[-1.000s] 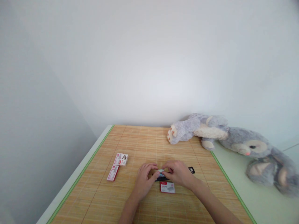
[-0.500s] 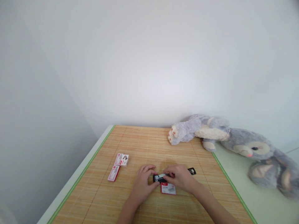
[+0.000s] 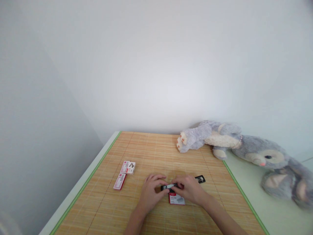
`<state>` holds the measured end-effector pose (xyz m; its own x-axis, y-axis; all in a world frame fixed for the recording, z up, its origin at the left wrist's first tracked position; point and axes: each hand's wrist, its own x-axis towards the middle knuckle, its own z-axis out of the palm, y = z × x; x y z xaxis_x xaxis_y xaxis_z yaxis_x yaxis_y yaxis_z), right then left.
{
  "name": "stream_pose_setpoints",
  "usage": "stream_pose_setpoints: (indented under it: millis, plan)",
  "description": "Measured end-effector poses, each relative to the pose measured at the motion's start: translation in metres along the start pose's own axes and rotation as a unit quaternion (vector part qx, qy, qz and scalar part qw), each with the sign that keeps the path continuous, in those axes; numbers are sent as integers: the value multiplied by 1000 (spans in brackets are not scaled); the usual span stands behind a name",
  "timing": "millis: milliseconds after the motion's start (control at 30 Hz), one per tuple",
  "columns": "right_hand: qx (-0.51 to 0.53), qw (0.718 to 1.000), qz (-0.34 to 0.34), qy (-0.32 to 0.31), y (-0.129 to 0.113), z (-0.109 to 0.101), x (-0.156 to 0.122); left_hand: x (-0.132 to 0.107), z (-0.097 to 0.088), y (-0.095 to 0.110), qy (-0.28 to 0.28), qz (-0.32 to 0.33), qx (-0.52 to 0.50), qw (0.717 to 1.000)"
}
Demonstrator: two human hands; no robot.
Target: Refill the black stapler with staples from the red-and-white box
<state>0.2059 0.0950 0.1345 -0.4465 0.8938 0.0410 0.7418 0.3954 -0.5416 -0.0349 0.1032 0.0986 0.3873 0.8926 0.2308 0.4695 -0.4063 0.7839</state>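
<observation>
A black stapler (image 3: 200, 179) lies opened out lengthwise on the bamboo mat, its middle covered by my right hand. My left hand (image 3: 152, 191) curves around the stapler's left end, with thumb and fingers gripping it from near and far sides. My right hand (image 3: 189, 188) is closed over the silvery middle part, thumb and fingertips pinched there; whether they hold anything small is hidden. Just below the stapler, partly under my right hand, lies a red and white staple box (image 3: 177, 199).
More small red and white boxes (image 3: 119, 181) lie to the left on the bamboo mat (image 3: 151, 150), one (image 3: 131, 167) with a stapler picture. A grey plush toy (image 3: 220, 137) stretches along the back right, over the mat's green edge. A pale wall (image 3: 156, 65) stands behind.
My left fingers have moved slightly right, further over the stapler's left end. My right hand stays on its middle, with the fingertips shifted a little. The boxes keep their places.
</observation>
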Motion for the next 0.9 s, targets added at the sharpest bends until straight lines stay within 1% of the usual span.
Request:
stream_pose_setpoints:
  millis: [233, 500, 900]
  plan:
    - [15, 1000, -4, 6, 2, 3, -2, 0, 1, 1, -8, 10, -12, 1000]
    - [25, 1000, 3, 1, 4, 3, -5, 0, 1, 2, -8, 5, -21, 1000]
    - [17, 1000, 18, -3, -4, 0, -6, 0, -1, 8, -2, 2, -19, 1000]
